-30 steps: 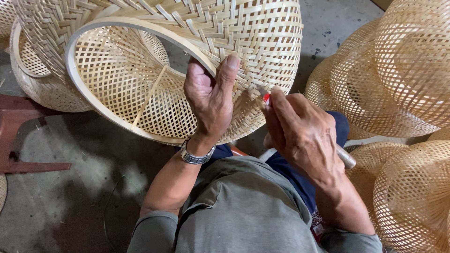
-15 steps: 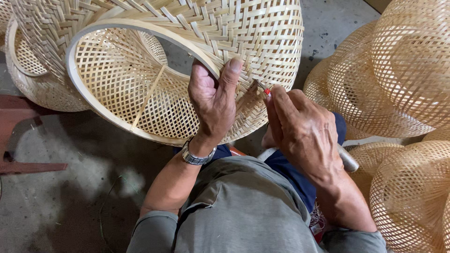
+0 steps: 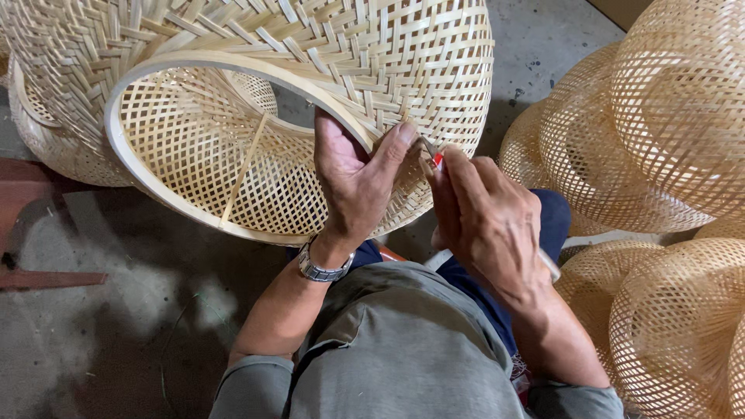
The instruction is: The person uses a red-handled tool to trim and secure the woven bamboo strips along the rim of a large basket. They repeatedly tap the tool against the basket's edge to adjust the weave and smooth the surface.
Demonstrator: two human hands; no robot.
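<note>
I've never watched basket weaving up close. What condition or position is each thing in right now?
Woven basket: tipped on its side, opening toward the camera.
Left hand: gripping the basket's rim.
Right hand: holding a small red-tipped tool against the weave.
Stacked baskets: piled at right, untouched.

Scene evenly lit by soft, diffuse light; no glare noted. Faint shadows are cast on the concrete floor (image 3: 116, 326). Focus sharp throughout.
</note>
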